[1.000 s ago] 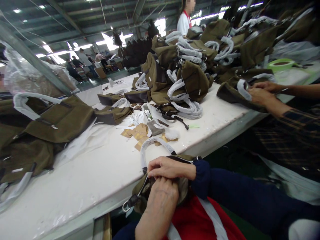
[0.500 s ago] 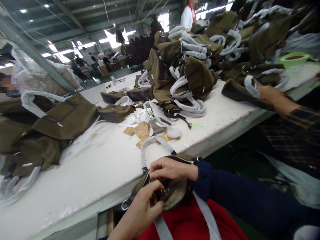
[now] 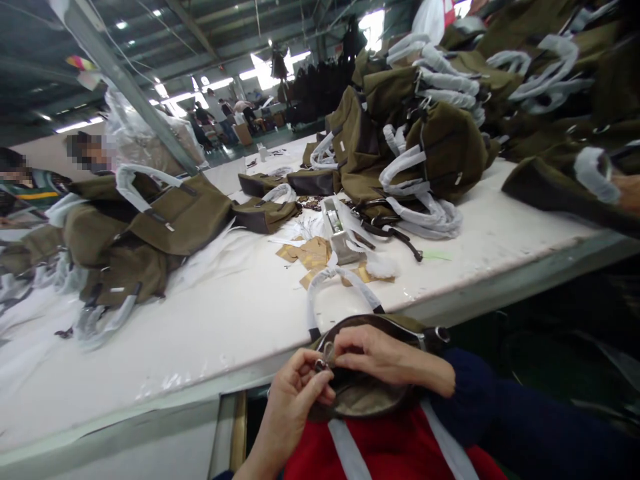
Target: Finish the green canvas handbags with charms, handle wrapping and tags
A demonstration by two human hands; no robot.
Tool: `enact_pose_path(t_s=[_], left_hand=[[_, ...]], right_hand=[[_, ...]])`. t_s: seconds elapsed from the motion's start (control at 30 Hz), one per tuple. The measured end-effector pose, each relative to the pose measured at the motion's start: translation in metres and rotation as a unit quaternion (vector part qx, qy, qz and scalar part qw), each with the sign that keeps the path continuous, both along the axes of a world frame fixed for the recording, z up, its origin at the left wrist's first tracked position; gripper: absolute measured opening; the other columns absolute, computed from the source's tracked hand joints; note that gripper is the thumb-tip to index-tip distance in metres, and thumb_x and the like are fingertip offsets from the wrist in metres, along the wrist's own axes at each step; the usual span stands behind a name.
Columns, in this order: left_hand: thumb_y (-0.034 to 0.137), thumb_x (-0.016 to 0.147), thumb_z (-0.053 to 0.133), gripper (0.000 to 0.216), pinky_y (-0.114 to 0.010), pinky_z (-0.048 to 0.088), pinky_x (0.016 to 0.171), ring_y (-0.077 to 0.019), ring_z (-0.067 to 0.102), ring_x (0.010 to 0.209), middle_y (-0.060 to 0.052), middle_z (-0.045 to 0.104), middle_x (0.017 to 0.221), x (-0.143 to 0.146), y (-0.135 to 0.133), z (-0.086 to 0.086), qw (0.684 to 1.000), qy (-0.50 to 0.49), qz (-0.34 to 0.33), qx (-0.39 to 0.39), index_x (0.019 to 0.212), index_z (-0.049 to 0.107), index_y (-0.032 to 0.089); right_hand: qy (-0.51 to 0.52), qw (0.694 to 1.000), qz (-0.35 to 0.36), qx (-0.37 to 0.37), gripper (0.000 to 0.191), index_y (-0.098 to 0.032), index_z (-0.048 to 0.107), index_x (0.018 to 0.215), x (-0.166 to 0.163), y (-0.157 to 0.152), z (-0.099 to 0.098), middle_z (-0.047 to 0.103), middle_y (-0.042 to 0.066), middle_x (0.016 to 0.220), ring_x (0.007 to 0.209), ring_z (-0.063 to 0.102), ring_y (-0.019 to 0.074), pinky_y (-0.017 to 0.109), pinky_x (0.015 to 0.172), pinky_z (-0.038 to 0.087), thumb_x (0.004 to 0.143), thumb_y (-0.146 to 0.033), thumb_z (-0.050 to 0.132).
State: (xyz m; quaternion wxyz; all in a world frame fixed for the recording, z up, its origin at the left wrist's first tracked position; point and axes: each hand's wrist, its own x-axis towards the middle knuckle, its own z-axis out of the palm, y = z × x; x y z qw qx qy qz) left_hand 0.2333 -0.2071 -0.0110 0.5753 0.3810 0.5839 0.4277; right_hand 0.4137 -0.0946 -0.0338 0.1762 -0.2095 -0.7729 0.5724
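An olive handbag point(image 3: 373, 403) with a gaping zipped mouth rests against my red garment at the table's front edge. One wrapped handle point(image 3: 345, 272) stands up behind the mouth, and the other hangs toward me. Over the opening, my left hand point(image 3: 300, 387) pinches a small shiny metal clasp point(image 3: 321, 365). From the clasp rises a thin looped cord point(image 3: 328, 351), gripped by the fingertips of my right hand point(image 3: 383, 353). The right wrist lies across the bag's rim. Exactly how cord and clasp are joined is too small to make out.
The white table point(image 3: 210, 340) carries a left bag pile point(image 3: 180, 213) and a larger right heap point(image 3: 450, 147). A tape dispenser point(image 3: 337, 227) stands among brown paper scraps point(image 3: 310, 253). At the right edge, a co-worker's hand point(image 3: 627, 193) touches another bag.
My view has swung left. Both hands have lifted from inside the bag to its mouth, bringing clasp and cord into sight. The bag's opening looks wider.
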Motion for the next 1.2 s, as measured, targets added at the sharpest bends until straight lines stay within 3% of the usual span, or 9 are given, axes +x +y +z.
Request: enact_pose_path(t_s=[0.13,0.43,0.67,0.8,0.93,1.07,1.2], left_hand=[[0.036,0.085,0.071,0.024,-0.020,0.051,0.060,-0.0116,0.064,0.061,0.002,0.068,0.069,0.001,0.000,-0.006,1.000,0.004,0.021,0.017,0.099,0.061,0.018],[0.038,0.089,0.065,0.039,-0.022,0.051,0.060,-0.0134,0.066,0.059,-0.002,0.072,0.067,-0.003,0.001,-0.007,0.999,0.037,0.010,0.012,0.120,0.066,0.015],[0.038,0.091,0.061,0.042,-0.021,0.049,0.056,-0.0115,0.060,0.054,0.001,0.064,0.065,-0.001,0.004,-0.003,0.998,0.048,-0.042,0.023,0.127,0.065,0.016],[0.039,0.097,0.051,0.042,-0.023,0.050,0.057,-0.0123,0.058,0.054,0.001,0.061,0.069,0.004,0.004,-0.003,0.988,0.129,-0.060,0.053,0.132,0.062,0.018],[0.037,0.102,0.040,0.039,-0.025,0.050,0.061,-0.0124,0.058,0.058,-0.005,0.065,0.087,0.006,0.002,-0.008,0.963,0.238,-0.081,0.101,0.128,0.065,0.021],[0.030,0.101,0.044,0.031,-0.025,0.050,0.068,-0.0126,0.060,0.067,-0.007,0.065,0.103,-0.001,0.000,-0.008,0.937,0.294,-0.077,0.172,0.118,0.069,0.023],[0.030,0.097,0.052,0.024,-0.022,0.048,0.063,-0.0116,0.058,0.066,-0.005,0.063,0.094,-0.006,-0.001,0.003,0.942,0.286,-0.043,0.170,0.085,0.071,0.020]], right_hand=[[-0.031,0.995,0.008,0.094,0.014,-0.018,0.066,0.085,0.001,-0.006,0.004,0.061,0.001,0.084,0.078,0.054,0.0142,0.025,0.072,0.039,0.094,-0.021,0.057],[-0.053,0.990,0.024,0.130,0.014,-0.018,0.068,0.090,-0.001,-0.009,0.005,0.061,0.004,0.089,0.083,0.057,0.0160,0.025,0.075,0.041,0.093,-0.013,0.055],[-0.004,0.999,0.014,0.048,0.017,-0.019,0.071,0.096,-0.005,-0.012,0.001,0.068,0.003,0.094,0.086,0.061,0.0166,0.026,0.080,0.044,0.095,-0.016,0.055],[0.018,1.000,-0.009,0.010,0.019,-0.019,0.071,0.100,-0.008,-0.014,0.003,0.070,0.002,0.095,0.086,0.063,0.0170,0.026,0.079,0.044,0.094,-0.013,0.054],[-0.001,0.999,-0.016,0.043,0.017,-0.019,0.069,0.094,-0.007,-0.016,0.004,0.070,0.002,0.090,0.083,0.061,0.0162,0.025,0.077,0.043,0.091,-0.010,0.054],[-0.045,0.996,-0.037,0.074,0.011,-0.019,0.065,0.094,-0.001,-0.013,0.002,0.067,-0.001,0.086,0.077,0.058,0.0139,0.023,0.071,0.042,0.088,-0.011,0.060],[-0.154,0.965,-0.008,0.213,0.005,-0.018,0.065,0.090,0.005,-0.003,0.000,0.068,0.002,0.090,0.083,0.060,0.0181,0.028,0.074,0.042,0.089,-0.014,0.062]])
